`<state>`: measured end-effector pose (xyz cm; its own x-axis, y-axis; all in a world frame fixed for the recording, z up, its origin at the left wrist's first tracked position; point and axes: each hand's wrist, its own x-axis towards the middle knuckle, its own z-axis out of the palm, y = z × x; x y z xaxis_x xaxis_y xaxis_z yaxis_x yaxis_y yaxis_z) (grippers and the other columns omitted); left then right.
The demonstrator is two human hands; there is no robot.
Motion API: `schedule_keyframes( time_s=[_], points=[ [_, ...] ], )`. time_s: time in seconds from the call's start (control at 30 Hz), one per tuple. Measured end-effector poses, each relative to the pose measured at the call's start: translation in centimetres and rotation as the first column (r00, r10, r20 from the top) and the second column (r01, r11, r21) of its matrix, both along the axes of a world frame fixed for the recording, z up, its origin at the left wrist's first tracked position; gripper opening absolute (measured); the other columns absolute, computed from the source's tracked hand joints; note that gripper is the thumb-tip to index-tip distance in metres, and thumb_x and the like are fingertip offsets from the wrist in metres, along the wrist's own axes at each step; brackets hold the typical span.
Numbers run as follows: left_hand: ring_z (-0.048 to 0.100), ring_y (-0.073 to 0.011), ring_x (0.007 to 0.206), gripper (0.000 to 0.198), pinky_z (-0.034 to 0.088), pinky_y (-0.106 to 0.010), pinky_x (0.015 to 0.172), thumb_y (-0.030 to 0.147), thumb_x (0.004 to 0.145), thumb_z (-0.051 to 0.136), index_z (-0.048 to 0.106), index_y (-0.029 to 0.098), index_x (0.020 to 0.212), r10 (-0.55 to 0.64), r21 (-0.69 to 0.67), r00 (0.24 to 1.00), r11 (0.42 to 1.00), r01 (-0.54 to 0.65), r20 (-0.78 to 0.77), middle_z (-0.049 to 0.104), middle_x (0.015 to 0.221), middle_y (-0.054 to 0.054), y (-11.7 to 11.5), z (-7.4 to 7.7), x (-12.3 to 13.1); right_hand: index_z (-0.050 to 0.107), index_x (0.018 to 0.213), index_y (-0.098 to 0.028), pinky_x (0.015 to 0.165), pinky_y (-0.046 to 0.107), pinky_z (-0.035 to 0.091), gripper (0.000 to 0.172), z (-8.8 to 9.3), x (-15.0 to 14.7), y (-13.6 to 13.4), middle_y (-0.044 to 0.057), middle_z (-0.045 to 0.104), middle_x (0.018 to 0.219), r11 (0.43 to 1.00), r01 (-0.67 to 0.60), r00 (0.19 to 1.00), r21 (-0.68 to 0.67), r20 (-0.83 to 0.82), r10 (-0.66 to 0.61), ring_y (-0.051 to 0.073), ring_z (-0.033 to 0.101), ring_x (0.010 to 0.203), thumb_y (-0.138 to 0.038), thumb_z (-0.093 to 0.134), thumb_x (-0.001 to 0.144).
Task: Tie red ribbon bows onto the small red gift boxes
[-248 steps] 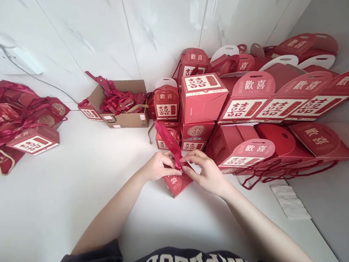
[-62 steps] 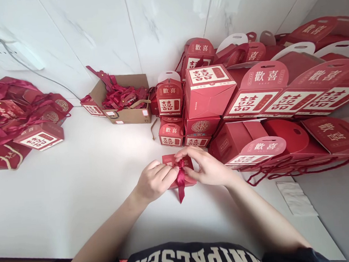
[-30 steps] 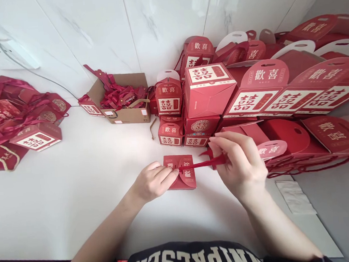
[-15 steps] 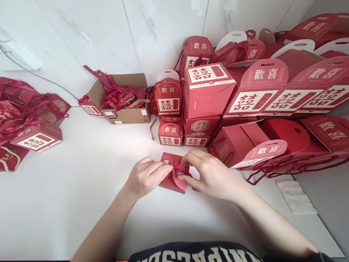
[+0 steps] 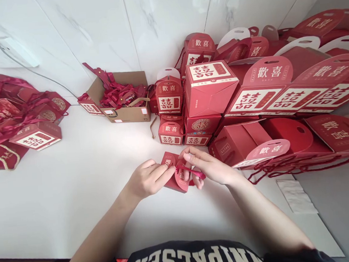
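Observation:
A small red gift box [image 5: 176, 184] stands on the white table in front of me, its two rounded flaps meeting at the top. A dark red ribbon [image 5: 193, 171] runs across the flaps. My left hand [image 5: 149, 178] pinches the ribbon at the left of the box top, fingers closed. On the other side, my right hand [image 5: 206, 165] is closed around the ribbon, which passes between its fingers and over the fingertips. Part of the box's top is hidden behind my fingers.
Stacked red boxes [image 5: 253, 99] fill the right side. A cardboard box [image 5: 130, 113] of ribbons and tags stands by the wall. Ribboned red boxes [image 5: 37, 137] lie at the left. Folded white tissue [image 5: 296, 196] lies at the right edge, and a grey cable [image 5: 31, 71] hangs along the wall.
My right hand has turned and drawn a length of ribbon out to the right, over its fingers. My left hand keeps its pinch, and the box has shifted very slightly right.

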<state>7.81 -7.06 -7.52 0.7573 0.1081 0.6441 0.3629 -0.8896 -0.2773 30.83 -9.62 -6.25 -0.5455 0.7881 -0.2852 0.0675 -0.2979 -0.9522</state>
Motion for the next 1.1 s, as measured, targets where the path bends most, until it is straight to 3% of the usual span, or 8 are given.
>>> schedule_keyframes(
  time_s=[0.27,0.47,0.6,0.67,0.73,0.8,0.87,1.1],
  points=[
    [0.059,-0.0135,0.059,0.016,0.041,-0.03,0.052,0.004,0.084,0.059,0.065,0.01,0.097,-0.02,0.103,1.0,0.994,0.022,-0.023,0.068,0.072,-0.005,-0.5,-0.1,0.2,0.047,0.113,-0.02,0.03,0.018,0.027,0.04,-0.9,-0.1,0.4,-0.005,0.058,0.055,0.997,0.077,0.997,-0.03,-0.011,-0.077,0.008,0.04,0.03,-0.056,0.04,0.095],
    [0.058,-0.0123,0.057,0.019,0.039,-0.029,0.051,0.003,0.085,0.055,0.063,0.013,0.098,-0.006,0.097,1.0,0.995,0.008,-0.016,0.069,0.071,-0.004,-0.5,-0.1,0.3,0.055,0.105,-0.021,0.048,0.019,0.032,0.027,-1.1,0.0,0.8,-0.008,0.045,0.064,0.982,0.151,0.989,0.116,-0.004,-0.151,0.007,0.038,0.052,-0.042,0.061,0.089],
    [0.057,-0.0101,0.055,0.012,0.041,-0.027,0.057,0.011,0.087,0.061,0.064,0.018,0.096,0.077,-0.247,0.994,0.967,-0.058,0.071,0.068,0.067,0.001,-0.8,0.2,0.4,0.06,0.103,-0.019,0.066,0.024,0.042,0.024,-1.5,0.2,1.0,-0.003,0.053,0.077,0.952,0.137,0.989,0.274,0.012,-0.146,0.01,0.049,0.068,-0.037,0.064,0.087],
    [0.054,-0.0089,0.053,0.005,0.043,-0.025,0.059,0.024,0.088,0.063,0.064,0.02,0.092,0.233,-0.591,0.967,0.796,-0.127,0.106,0.063,0.061,0.004,-1.1,0.6,0.3,0.06,0.103,-0.019,0.07,0.026,0.044,0.025,-1.9,0.2,1.1,0.0,0.058,0.085,0.951,0.129,0.99,0.28,0.014,-0.138,0.011,0.053,0.072,-0.038,0.064,0.088],
    [0.05,-0.008,0.048,0.016,0.042,-0.022,0.054,0.036,0.089,0.062,0.062,0.02,0.089,0.364,-0.872,0.93,0.468,-0.142,0.043,0.056,0.054,0.006,-1.3,1.2,0.2,0.061,0.101,-0.019,0.072,0.027,0.046,0.025,-2.2,0.1,1.2,0.001,0.06,0.088,0.953,0.129,0.991,0.274,0.011,-0.137,0.012,0.055,0.074,-0.04,0.063,0.088],
    [0.045,-0.0073,0.044,0.025,0.037,-0.02,0.047,0.044,0.086,0.062,0.06,0.019,0.086,0.391,-0.984,0.919,0.133,-0.12,-0.059,0.049,0.05,0.008,-1.3,1.7,0.0,0.061,0.1,-0.018,0.071,0.027,0.046,0.026,-2.3,0.1,1.2,0.001,0.06,0.086,0.952,0.139,0.99,0.272,-0.007,-0.142,0.013,0.056,0.074,-0.041,0.064,0.087],
    [0.04,-0.0067,0.042,0.031,0.03,-0.019,0.043,0.048,0.082,0.065,0.058,0.018,0.078,0.374,-0.993,0.92,-0.068,-0.101,-0.119,0.045,0.048,0.008,-1.1,1.9,-0.1,0.06,0.099,-0.018,0.071,0.027,0.047,0.026,-2.2,0.1,1.2,0.001,0.06,0.084,0.944,0.15,0.988,0.293,-0.016,-0.152,0.013,0.057,0.074,-0.041,0.064,0.087],
    [0.03,-0.0049,0.043,0.04,0.019,-0.02,0.042,0.051,0.079,0.066,0.057,0.015,0.065,0.334,-0.97,0.936,-0.242,-0.031,-0.113,0.038,0.048,0.006,0.0,1.0,-0.5,0.059,0.103,-0.019,0.077,0.029,0.046,0.018,-1.1,0.5,1.0,0.003,0.062,0.087,0.801,0.109,0.948,0.589,0.182,-0.263,0.015,0.058,0.08,-0.032,0.048,0.097]
  ],
)
